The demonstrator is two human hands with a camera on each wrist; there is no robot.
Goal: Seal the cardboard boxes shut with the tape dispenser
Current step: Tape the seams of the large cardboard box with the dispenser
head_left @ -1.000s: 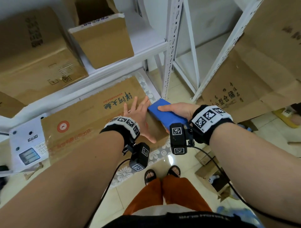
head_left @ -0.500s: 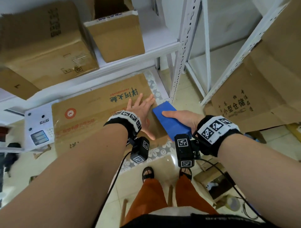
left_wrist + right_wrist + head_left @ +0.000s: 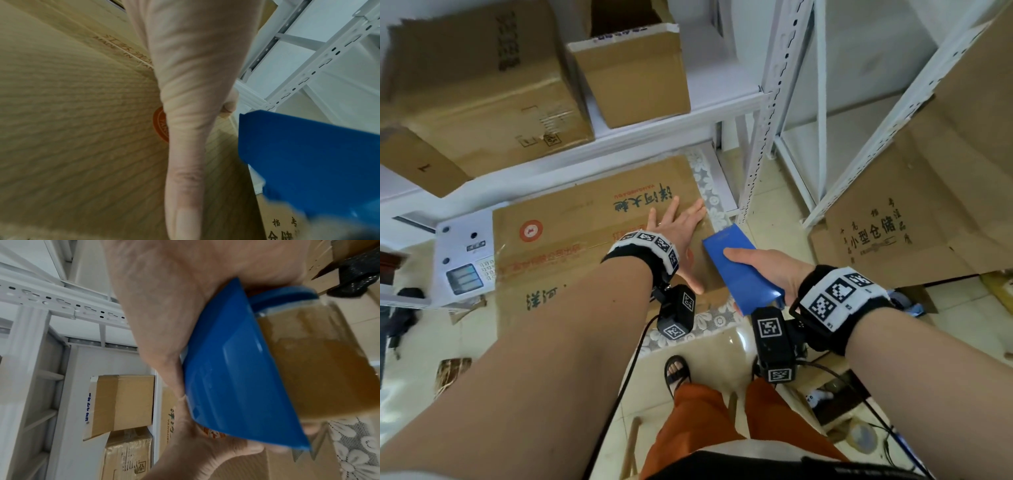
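The cardboard box point(image 3: 592, 246) lies flat at the centre of the head view, printed side up, on a lace-patterned cloth point(image 3: 709, 192) under the white shelf point(image 3: 722, 99). Your left hand point(image 3: 674, 233) rests on its right end with fingers straight and spread, palm pressing the top. Your right hand point(image 3: 767, 267) grips the blue tape dispenser point(image 3: 739, 270), thumb on its upper face, just right of your left hand at the box's right edge. In the right wrist view the dispenser point(image 3: 236, 386) sits against brown cardboard at the right of the frame. Two more boxes point(image 3: 633, 68) stand on the shelf in the upper left, and a large folded carton point(image 3: 914, 212) leans at the right.
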